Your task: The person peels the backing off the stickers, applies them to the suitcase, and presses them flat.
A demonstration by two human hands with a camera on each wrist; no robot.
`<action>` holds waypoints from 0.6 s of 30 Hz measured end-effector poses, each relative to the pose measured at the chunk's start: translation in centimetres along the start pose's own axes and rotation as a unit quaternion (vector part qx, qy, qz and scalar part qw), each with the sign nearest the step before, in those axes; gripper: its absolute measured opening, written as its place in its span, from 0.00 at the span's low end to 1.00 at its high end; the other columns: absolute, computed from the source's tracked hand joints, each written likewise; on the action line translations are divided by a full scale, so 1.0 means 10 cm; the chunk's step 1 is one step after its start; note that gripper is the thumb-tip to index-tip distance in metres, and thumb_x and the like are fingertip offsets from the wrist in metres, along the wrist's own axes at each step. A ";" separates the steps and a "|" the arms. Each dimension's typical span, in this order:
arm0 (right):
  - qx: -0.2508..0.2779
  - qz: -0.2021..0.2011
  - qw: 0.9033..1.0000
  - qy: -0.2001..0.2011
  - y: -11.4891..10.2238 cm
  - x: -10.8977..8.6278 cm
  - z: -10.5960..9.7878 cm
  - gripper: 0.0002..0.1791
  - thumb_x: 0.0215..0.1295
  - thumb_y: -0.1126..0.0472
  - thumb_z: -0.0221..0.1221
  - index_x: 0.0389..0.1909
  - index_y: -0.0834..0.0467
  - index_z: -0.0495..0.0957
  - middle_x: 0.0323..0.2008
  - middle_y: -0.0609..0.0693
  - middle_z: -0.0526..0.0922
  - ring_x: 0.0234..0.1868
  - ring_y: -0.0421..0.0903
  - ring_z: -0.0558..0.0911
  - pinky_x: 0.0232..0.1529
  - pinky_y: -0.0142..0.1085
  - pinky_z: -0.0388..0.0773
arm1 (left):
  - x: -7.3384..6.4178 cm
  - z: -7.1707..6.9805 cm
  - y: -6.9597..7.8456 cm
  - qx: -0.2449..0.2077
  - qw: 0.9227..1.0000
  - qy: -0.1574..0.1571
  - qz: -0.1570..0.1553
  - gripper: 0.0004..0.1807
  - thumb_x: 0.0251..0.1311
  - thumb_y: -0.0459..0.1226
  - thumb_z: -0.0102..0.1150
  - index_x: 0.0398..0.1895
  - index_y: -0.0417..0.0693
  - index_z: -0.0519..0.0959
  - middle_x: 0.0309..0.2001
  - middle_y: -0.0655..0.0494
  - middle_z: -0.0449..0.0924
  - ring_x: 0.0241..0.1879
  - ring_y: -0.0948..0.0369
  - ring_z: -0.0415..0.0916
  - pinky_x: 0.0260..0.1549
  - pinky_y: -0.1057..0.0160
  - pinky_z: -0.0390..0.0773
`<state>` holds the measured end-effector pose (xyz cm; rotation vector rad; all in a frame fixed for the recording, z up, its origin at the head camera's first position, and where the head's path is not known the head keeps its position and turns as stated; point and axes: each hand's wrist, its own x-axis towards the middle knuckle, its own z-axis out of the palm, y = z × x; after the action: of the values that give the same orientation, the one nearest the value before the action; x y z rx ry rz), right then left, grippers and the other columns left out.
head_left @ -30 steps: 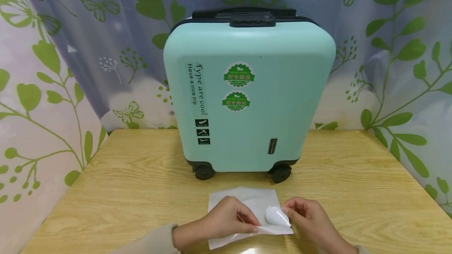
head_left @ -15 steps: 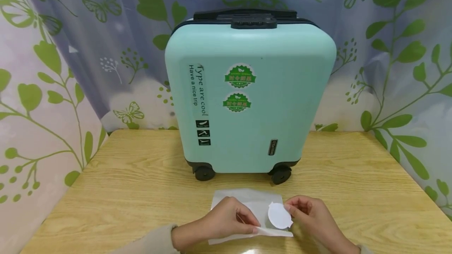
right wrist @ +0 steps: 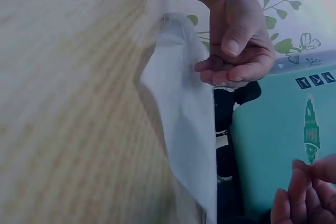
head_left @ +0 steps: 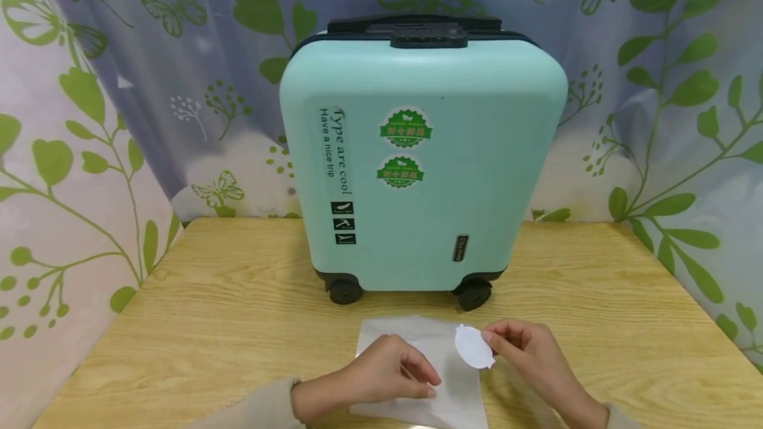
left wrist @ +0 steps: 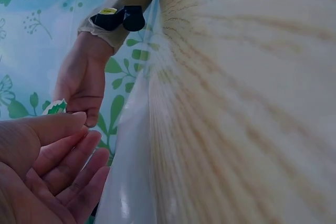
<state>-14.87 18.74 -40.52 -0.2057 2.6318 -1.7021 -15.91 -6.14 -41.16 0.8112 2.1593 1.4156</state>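
In the head view, my right hand (head_left: 530,356) pinches the edge of a round sticker (head_left: 474,347), its white back turned up. The left wrist view catches a bit of green print on the sticker (left wrist: 56,107). My left hand (head_left: 390,369) hovers over a white backing sheet (head_left: 459,392) with thumb and fingers apart, holding nothing. In the right wrist view the left hand (right wrist: 239,45) has loosely bent fingers beside the sheet (right wrist: 186,114). The sticker is clear of the sheet, above its right edge.
A mint-green suitcase (head_left: 477,151) stands upright on its black wheels behind the sheet. Two round green stickers (head_left: 406,128) are on its front, right of a printed text strip (head_left: 335,151). Beneath is a wooden table (head_left: 197,323); a leaf-patterned curtain (head_left: 208,51) hangs behind.
The sticker has come off the sheet and risen slightly with my right hand. The sheet's near edge, pinched by my left hand before, has dropped from its fingers.
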 end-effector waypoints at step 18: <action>-0.038 -0.115 0.990 0.076 -0.12 0.07 0.02 0.04 0.59 0.64 0.63 0.29 0.61 0.84 0.22 0.44 0.84 0.22 0.37 0.78 0.23 0.31 0.76 | 0.03 -0.19 0.14 -0.013 0.998 0.050 0.020 0.07 0.53 0.32 0.67 0.36 0.41 0.85 0.36 0.52 0.86 0.33 0.71 0.80 0.34 0.72 0.79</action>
<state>-15.47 18.02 -39.44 -0.4102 2.8862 -1.7475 -16.97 -6.77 -39.17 0.7925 2.2041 1.5318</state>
